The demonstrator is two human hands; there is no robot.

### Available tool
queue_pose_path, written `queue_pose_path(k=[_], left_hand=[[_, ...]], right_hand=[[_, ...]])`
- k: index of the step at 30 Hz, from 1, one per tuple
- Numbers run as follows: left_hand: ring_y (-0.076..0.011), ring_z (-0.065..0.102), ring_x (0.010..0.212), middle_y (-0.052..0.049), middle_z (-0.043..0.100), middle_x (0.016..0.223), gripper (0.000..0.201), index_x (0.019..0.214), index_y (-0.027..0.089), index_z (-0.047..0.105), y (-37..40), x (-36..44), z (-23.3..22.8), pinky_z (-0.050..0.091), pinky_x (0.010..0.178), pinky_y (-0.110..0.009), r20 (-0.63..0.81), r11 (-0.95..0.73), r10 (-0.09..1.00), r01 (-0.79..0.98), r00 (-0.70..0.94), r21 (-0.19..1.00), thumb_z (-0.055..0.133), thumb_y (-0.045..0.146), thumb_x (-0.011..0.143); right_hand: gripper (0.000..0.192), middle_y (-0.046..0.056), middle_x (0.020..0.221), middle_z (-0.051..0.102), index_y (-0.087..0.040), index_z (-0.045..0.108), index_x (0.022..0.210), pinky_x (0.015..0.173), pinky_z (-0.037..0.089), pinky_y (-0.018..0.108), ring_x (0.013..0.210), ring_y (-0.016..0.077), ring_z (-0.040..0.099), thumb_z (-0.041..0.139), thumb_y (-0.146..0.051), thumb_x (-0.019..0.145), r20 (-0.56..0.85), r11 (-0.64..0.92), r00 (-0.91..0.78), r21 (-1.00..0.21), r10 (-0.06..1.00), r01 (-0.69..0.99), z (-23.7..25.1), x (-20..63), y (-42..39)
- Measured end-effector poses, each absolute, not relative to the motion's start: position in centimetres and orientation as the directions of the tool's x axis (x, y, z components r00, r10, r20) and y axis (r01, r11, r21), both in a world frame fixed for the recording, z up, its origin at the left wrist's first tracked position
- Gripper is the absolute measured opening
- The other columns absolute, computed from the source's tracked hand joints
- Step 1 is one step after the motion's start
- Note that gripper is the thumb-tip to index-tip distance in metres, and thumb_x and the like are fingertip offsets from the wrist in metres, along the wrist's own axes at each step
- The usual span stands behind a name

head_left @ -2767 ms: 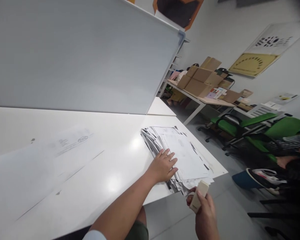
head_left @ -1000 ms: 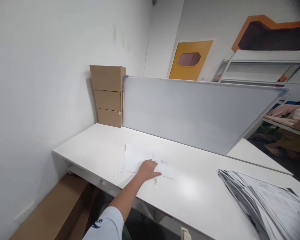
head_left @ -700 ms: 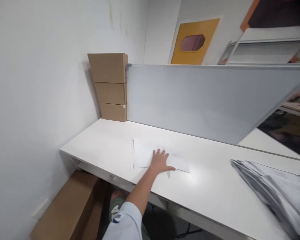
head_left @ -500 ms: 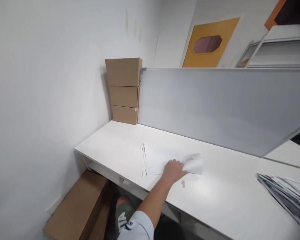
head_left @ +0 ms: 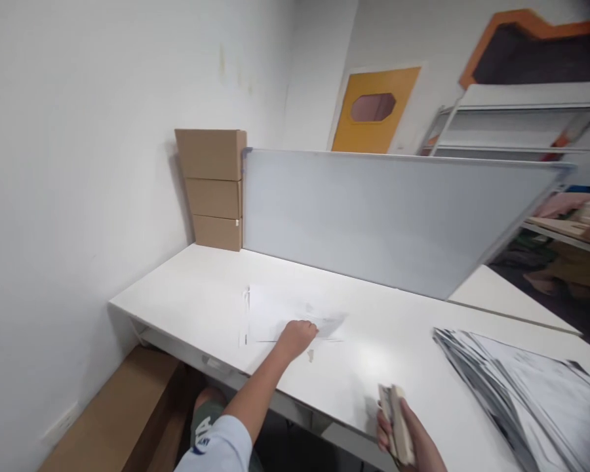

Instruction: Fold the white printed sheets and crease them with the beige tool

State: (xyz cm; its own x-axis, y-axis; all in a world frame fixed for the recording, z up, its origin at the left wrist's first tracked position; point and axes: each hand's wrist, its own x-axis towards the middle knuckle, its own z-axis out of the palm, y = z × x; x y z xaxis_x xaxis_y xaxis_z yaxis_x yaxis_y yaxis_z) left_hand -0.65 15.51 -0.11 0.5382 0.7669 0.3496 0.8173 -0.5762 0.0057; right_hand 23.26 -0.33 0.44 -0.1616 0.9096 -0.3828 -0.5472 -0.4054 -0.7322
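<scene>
I seem to be in an office workroom: before me runs a long white rectangular desk [head_left: 201, 278], backed by a grey, thin-framed whiteboard panel [head_left: 373, 216]. A thick, uneven pile of white paper sheets [head_left: 526, 387] lies lower right, stacked brown cardboard boxes [head_left: 211, 196] left of centre, white metal shelving [head_left: 531, 96] upper right.

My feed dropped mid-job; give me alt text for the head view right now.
A left hand curls over white papers on a white desk, its grip unclear, while the right hand holds a cream stapler-like tool by the desk's near edge. A fanned paper stack lies at right; a pale grey panel and stacked cardboard boxes stand along the back.
</scene>
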Motion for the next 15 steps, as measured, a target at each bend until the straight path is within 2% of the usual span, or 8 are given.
queue_pose_path(k=[2, 4, 6, 8, 12, 15], left_hand=[[-0.0207, 0.067, 0.090, -0.011, 0.070, 0.099, 0.016, 0.094, 0.012, 0.061, 15.7, -0.1, 0.8, 0.053, 0.078, -0.033, 0.364, -0.643, 0.694, 0.762, 0.621, -0.075, 0.046, 0.011, 0.091], [-0.0216, 0.064, 0.105, -0.013, 0.067, 0.113, 0.020, 0.102, 0.013, 0.060, 16.0, 1.2, 2.0, 0.051, 0.089, -0.036, 0.387, -0.700, 0.613, 0.700, 0.689, -0.140, 0.049, 0.006, 0.088], [-0.0234, 0.057, 0.119, -0.013, 0.064, 0.122, 0.027, 0.111, 0.013, 0.058, 16.2, 3.1, 2.7, 0.045, 0.100, -0.040, 0.421, -0.741, 0.534, 0.646, 0.733, -0.185, 0.047, 0.005, 0.088], [-0.0257, 0.051, 0.126, -0.013, 0.063, 0.126, 0.031, 0.117, 0.013, 0.057, 16.2, 5.1, 2.8, 0.042, 0.104, -0.044, 0.456, -0.772, 0.466, 0.600, 0.758, -0.210, 0.044, 0.005, 0.089], [-0.0248, 0.058, 0.119, -0.011, 0.066, 0.122, 0.035, 0.118, 0.014, 0.058, 16.2, 7.3, 1.0, 0.048, 0.098, -0.043, 0.548, -0.822, 0.329, 0.519, 0.769, -0.235, 0.042, 0.005, 0.088], [-0.0225, 0.061, 0.115, -0.009, 0.067, 0.121, 0.038, 0.119, 0.014, 0.058, 16.7, 7.2, -0.2, 0.049, 0.097, -0.041, 0.635, -0.816, 0.311, 0.541, 0.708, -0.203, 0.041, 0.004, 0.087]], right_hand=[[0.038, -0.002, 0.055, 0.052, -0.020, 0.060, 0.066, 0.049, 0.044, 0.026, 0.048, 0.0122, 0.050, 0.069, -0.056, 0.075, -0.355, -0.425, -0.234, -0.730, 0.905, -0.536, 1.6, 22.1, 1.9], [0.039, 0.001, 0.055, 0.055, -0.017, 0.061, 0.063, 0.052, 0.046, 0.025, 0.050, 0.0132, 0.054, 0.068, -0.053, 0.076, -0.365, -0.456, -0.273, -0.706, 0.890, -0.541, 2.3, 21.4, 3.9], [0.036, 0.007, 0.062, 0.063, -0.013, 0.064, 0.068, 0.063, 0.051, 0.027, 0.060, 0.0166, 0.062, 0.063, -0.047, 0.081, -0.369, -0.457, -0.271, -0.666, 0.889, -0.590, 2.6, 21.4, 5.4], [0.035, 0.010, 0.070, 0.067, -0.010, 0.066, 0.075, 0.066, 0.053, 0.030, 0.065, 0.0188, 0.065, 0.056, -0.042, 0.086, -0.373, -0.464, -0.282, -0.623, 0.884, -0.630, 2.4, 21.8, 6.2], [0.042, 0.013, 0.073, 0.068, -0.007, 0.065, 0.084, 0.067, 0.054, 0.030, 0.066, 0.0196, 0.067, 0.051, -0.045, 0.091, -0.360, -0.515, -0.371, -0.535, 0.856, -0.670, 1.3, 22.8, 7.0], [0.040, 0.010, 0.072, 0.067, -0.007, 0.064, 0.088, 0.069, 0.052, 0.028, 0.065, 0.0168, 0.066, 0.050, -0.045, 0.092, -0.291, -0.453, -0.350, -0.491, 0.890, -0.744, 0.6, 23.1, 7.4]])
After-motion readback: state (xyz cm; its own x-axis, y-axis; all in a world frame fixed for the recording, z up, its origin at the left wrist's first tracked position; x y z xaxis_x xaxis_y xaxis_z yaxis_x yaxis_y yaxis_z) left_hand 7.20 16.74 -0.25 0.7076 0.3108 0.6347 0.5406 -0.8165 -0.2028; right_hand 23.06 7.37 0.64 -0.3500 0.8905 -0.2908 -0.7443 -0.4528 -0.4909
